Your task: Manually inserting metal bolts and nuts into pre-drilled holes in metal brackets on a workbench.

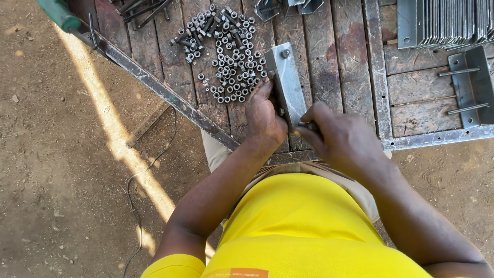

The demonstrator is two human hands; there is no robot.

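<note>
A grey metal bracket plate (286,77) lies lengthwise on the wooden table, with a bolt head near its far end. My left hand (263,117) grips the plate's left edge near its close end. My right hand (340,141) is closed on a small fastener (306,125) at the plate's near end, fingers pinched around it. A heap of several dark nuts and bolts (230,56) lies just left of the plate, a few touching its far left corner.
A stack of grey metal plates (442,23) stands at the far right. Another bracket with two long bolts (469,90) lies below it. The table's metal frame edge (154,82) runs diagonally. A black cable (135,198) trails over the dirt ground at left.
</note>
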